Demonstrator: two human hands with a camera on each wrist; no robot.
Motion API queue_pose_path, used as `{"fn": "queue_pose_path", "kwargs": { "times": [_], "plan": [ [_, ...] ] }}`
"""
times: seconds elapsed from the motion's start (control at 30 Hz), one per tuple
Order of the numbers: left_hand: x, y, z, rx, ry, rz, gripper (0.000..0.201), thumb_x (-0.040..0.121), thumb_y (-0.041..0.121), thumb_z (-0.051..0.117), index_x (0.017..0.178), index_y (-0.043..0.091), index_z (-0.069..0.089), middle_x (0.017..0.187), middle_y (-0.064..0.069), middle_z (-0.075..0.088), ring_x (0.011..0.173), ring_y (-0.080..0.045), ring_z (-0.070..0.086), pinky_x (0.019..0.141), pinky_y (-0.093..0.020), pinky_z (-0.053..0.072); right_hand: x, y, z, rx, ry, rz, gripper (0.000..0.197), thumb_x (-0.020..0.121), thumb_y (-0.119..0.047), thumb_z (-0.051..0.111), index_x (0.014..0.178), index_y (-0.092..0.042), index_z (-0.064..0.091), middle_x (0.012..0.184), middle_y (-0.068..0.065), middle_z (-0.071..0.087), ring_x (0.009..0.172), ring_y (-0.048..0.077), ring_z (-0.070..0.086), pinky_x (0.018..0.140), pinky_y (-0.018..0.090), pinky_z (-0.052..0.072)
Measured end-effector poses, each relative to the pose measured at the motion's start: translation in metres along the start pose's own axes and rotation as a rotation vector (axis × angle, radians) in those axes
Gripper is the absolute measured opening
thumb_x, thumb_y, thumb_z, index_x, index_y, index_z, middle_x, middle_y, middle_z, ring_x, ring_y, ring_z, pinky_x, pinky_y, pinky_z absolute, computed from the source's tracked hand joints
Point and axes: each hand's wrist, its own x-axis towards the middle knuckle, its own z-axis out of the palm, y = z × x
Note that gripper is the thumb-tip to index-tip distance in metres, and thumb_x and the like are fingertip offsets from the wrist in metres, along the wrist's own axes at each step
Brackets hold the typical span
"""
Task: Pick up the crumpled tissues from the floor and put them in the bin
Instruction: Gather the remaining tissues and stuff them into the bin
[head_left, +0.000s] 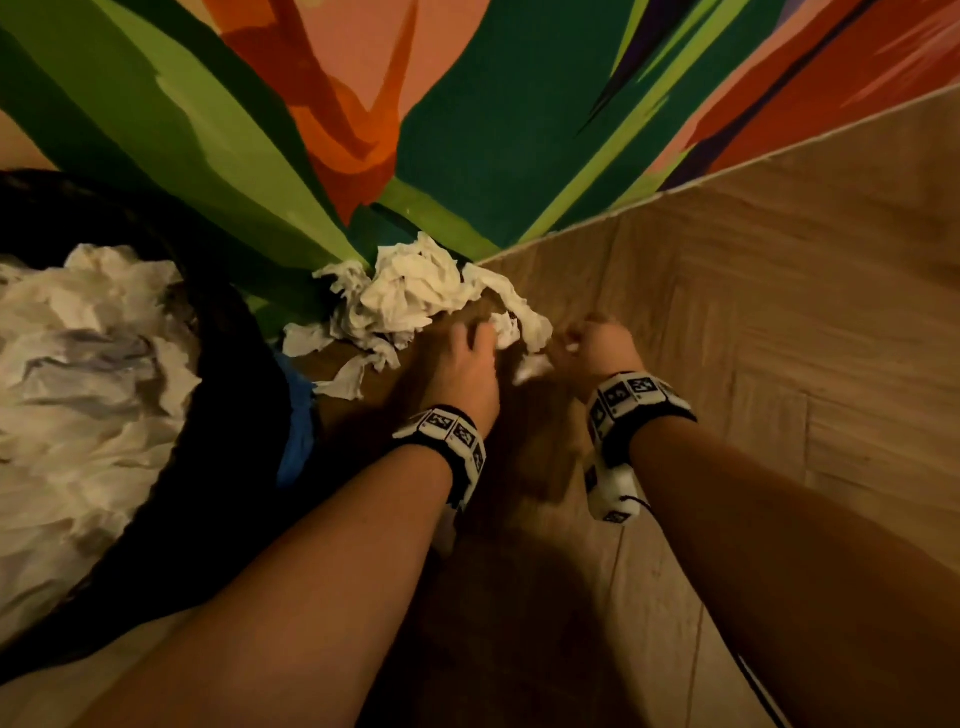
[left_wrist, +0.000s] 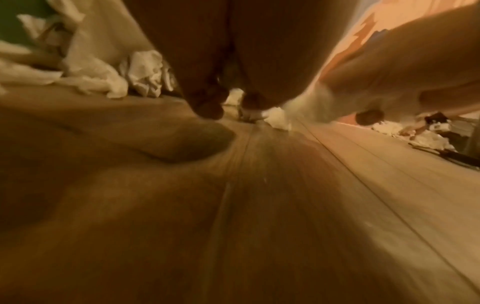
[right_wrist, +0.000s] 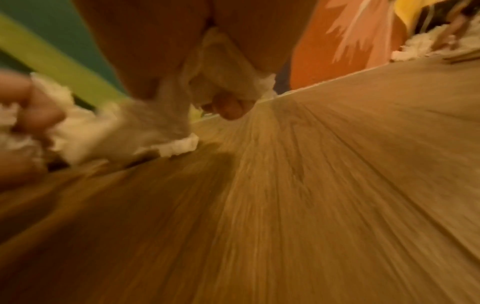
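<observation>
Tissues (head_left: 410, 291) heaped by wall | right hand (head_left: 597, 345) pinches one | left hand (head_left: 462, 364) fingers spread | gather loose ends before bin (head_left: 244, 332).

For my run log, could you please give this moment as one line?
stage: gathering | left hand: touching tissue pile | right hand: gripping tissue | bin: part-filled | floor: tissues remain

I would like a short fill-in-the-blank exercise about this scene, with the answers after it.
1. The loose crumpled tissues lie on the wooden ____.
2. The black bin stands on the person's ____ side.
3. The right hand grips a white ____.
4. The wall behind the pile is painted in many ____.

Missing words: floor; left; tissue; colours
</observation>
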Motion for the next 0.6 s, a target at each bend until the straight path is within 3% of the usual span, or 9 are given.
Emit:
{"fn": "queue_pose_path", "kwargs": {
  "times": [0.03, 0.1, 0.17, 0.23, 0.27, 0.33, 0.43, 0.53, 0.6],
  "plan": [
    [0.003, 0.0, 0.0, 0.007, 0.043, 0.039, 0.064, 0.08, -0.004, 0.058, 0.13, 0.029, 0.033, 0.14, -0.01, 0.025, 0.108, -0.033, 0.054, 0.081, -0.04, 0.051, 0.002, -0.002, 0.004, -0.042, -0.034, -0.052, 0.016, 0.084, -0.033, 0.071, 0.085, -0.023, 0.059, 0.121, 0.004, 0.048, 0.102, 0.025, 0.054, 0.084, 0.03, 0.044],
    [0.009, 0.0, 0.0, 0.056, -0.018, 0.105, 0.087, 0.076, -0.01, 0.053, 0.14, 0.041, 0.022, 0.153, 0.002, 0.006, 0.121, -0.037, 0.045, 0.085, -0.046, 0.05, 0.007, -0.007, 0.011, -0.135, -0.184, -0.121, 0.039, 0.076, -0.031, 0.08, 0.108, -0.027, 0.059, 0.144, 0.006, 0.033, 0.124, 0.034, 0.045, 0.1, 0.039, 0.043],
    [0.012, 0.001, -0.002, 0.177, -0.193, 0.131, 0.095, 0.08, -0.008, 0.05, 0.146, 0.047, 0.011, 0.158, 0.014, -0.005, 0.134, -0.038, 0.03, 0.095, -0.051, 0.045, 0.01, -0.011, 0.015, -0.237, -0.337, -0.139, 0.064, 0.084, -0.038, 0.071, 0.142, -0.034, 0.042, 0.161, 0.005, 0.013, 0.144, 0.037, 0.019, 0.116, 0.049, 0.027],
    [0.014, -0.001, -0.004, 0.272, -0.287, 0.154, 0.088, 0.084, -0.003, 0.05, 0.149, 0.044, 0.013, 0.158, 0.014, 0.003, 0.136, -0.034, 0.024, 0.098, -0.051, 0.042, 0.011, -0.012, 0.019, -0.344, -0.403, -0.203, 0.066, 0.092, -0.045, 0.059, 0.151, -0.031, 0.031, 0.163, 0.003, 0.008, 0.149, 0.031, 0.005, 0.121, 0.044, 0.013],
    [0.013, -0.003, -0.005, 0.283, -0.303, 0.158, 0.082, 0.086, -0.001, 0.05, 0.148, 0.041, 0.017, 0.157, 0.01, 0.011, 0.135, -0.033, 0.024, 0.098, -0.049, 0.043, 0.01, -0.012, 0.02, -0.377, -0.417, -0.224, 0.066, 0.092, -0.047, 0.058, 0.151, -0.028, 0.033, 0.163, 0.003, 0.012, 0.148, 0.031, 0.008, 0.12, 0.042, 0.014],
    [0.008, -0.006, -0.008, 0.285, -0.324, 0.142, 0.066, 0.09, 0.002, 0.048, 0.145, 0.033, 0.028, 0.152, 0.003, 0.02, 0.133, -0.032, 0.026, 0.098, -0.048, 0.044, 0.009, -0.013, 0.019, -0.403, -0.379, -0.176, 0.061, 0.09, -0.043, 0.063, 0.145, -0.025, 0.043, 0.156, 0.003, 0.032, 0.142, 0.03, 0.027, 0.115, 0.04, 0.029],
    [-0.005, -0.013, -0.012, 0.268, -0.37, 0.054, 0.049, 0.095, 0.007, 0.047, 0.138, 0.025, 0.035, 0.15, -0.006, 0.021, 0.131, -0.035, 0.033, 0.101, -0.051, 0.044, 0.008, -0.019, 0.013, -0.361, -0.289, -0.001, 0.03, 0.09, -0.029, 0.066, 0.118, -0.021, 0.066, 0.12, 0.006, 0.063, 0.109, 0.026, 0.059, 0.089, 0.034, 0.051],
    [-0.024, -0.02, -0.019, 0.226, -0.412, -0.01, 0.047, 0.094, 0.012, 0.054, 0.135, 0.022, 0.035, 0.148, -0.011, 0.024, 0.12, -0.037, 0.048, 0.097, -0.048, 0.047, -0.004, -0.018, 0.017, -0.237, -0.276, 0.078, 0.019, 0.086, -0.02, 0.071, 0.105, -0.022, 0.069, 0.109, 0.005, 0.064, 0.092, 0.023, 0.061, 0.08, 0.033, 0.053],
    [-0.037, -0.024, -0.026, 0.195, -0.443, -0.011, 0.045, 0.092, 0.014, 0.058, 0.131, 0.024, 0.038, 0.143, -0.012, 0.029, 0.113, -0.037, 0.054, 0.093, -0.046, 0.05, -0.015, -0.013, 0.025, -0.099, -0.314, 0.139, 0.034, 0.086, -0.013, 0.069, 0.115, -0.03, 0.06, 0.111, -0.001, 0.055, 0.093, 0.02, 0.058, 0.08, 0.032, 0.054]
  ]
}}
